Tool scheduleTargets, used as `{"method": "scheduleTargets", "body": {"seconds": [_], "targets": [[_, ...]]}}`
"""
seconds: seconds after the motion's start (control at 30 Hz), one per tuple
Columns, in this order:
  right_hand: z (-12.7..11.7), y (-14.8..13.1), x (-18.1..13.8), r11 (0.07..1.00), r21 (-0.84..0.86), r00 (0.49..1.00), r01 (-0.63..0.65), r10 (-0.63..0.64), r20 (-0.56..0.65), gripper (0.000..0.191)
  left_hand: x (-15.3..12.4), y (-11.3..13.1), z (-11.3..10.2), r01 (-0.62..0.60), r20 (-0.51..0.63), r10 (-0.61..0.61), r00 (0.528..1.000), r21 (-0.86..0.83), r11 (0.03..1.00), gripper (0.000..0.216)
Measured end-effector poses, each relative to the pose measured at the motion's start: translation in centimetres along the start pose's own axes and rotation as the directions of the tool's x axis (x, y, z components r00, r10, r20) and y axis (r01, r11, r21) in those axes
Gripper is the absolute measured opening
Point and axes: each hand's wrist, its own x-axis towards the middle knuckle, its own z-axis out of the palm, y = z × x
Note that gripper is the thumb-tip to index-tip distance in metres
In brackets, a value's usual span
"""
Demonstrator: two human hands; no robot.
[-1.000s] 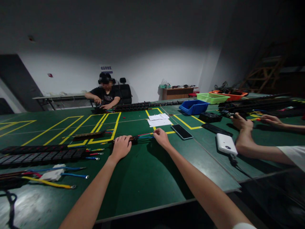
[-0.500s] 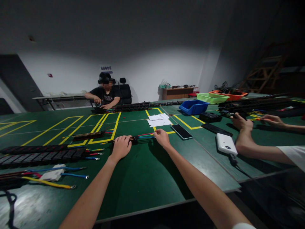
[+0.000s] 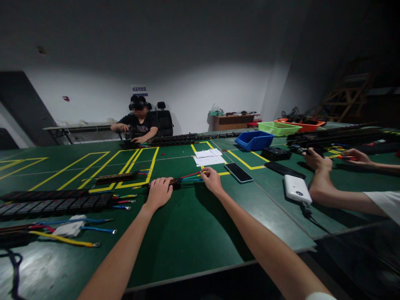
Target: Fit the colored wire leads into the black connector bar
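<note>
A narrow black strip (image 3: 176, 183) with coloured wires lies on the green table in front of me. My left hand (image 3: 160, 191) is closed over its body and holds it down. From its right end run a red wire (image 3: 190, 174) and green and blue wires. My right hand (image 3: 211, 180) pinches the end of the red wire, which is raised above the others; the fingertips partly hide that end. A similar black strip with wires (image 3: 117, 178) rests beyond my left hand.
To the left lie black socket strips (image 3: 56, 207) and a yellow cable (image 3: 65, 239) with a ring terminal. A phone (image 3: 238, 172), white papers (image 3: 208, 156), a blue bin (image 3: 254, 140) and a white power bank (image 3: 296, 189) are rightward. A co-worker's hands (image 3: 317, 160) work at right; another person (image 3: 140, 125) sits opposite.
My right hand has shifted slightly up and left, lifting the red wire's end away from the other wires. My left hand stays in place.
</note>
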Motion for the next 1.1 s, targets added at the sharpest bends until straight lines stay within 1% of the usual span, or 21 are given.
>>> {"method": "scheduleTargets", "body": {"seconds": [0.2,0.37,0.5,0.6,0.67,0.77,0.93,1.1], "targets": [[-0.2,0.0,0.0,0.999,-0.029,0.999,0.025,-0.025,0.023,0.037,0.0,-0.2,0.1,-0.001,-0.001,0.001,1.000,-0.003,1.000,0.046],[-0.4,-0.1,0.0,0.996,-0.087,0.997,0.024,-0.017,0.082,0.046,0.0,-0.2,0.1,0.001,0.009,-0.001,1.000,0.000,1.000,0.047],[-0.5,-0.8,-0.3,0.981,-0.193,0.994,-0.027,0.046,0.095,0.041,0.0,-0.2,0.1,0.004,0.010,-0.004,1.000,-0.003,1.000,0.047],[-0.6,-1.4,-0.5,0.951,-0.300,0.993,-0.079,0.101,0.060,0.039,0.0,-0.2,0.1,0.003,0.006,-0.003,1.000,-0.005,1.000,0.046],[-0.6,-1.7,-0.7,0.935,-0.336,0.991,-0.109,0.129,0.037,0.037,0.0,-0.2,0.1,0.000,0.005,0.000,1.000,-0.001,1.000,0.045],[-0.7,-1.9,-0.7,0.925,-0.362,0.988,-0.119,0.148,0.053,0.030,0.1,-0.2,0.1,-0.001,0.005,0.001,1.000,0.014,1.000,0.045],[-0.6,-1.7,-0.7,0.913,-0.390,0.979,-0.119,0.173,0.106,0.028,0.1,0.0,0.1,-0.001,-0.002,0.001,1.000,0.025,1.000,0.045],[-0.5,-1.4,-0.7,0.900,-0.409,0.976,-0.152,0.201,0.081,0.032,0.0,-0.1,0.0,0.002,0.004,-0.002,1.000,0.005,1.000,0.045]]}}
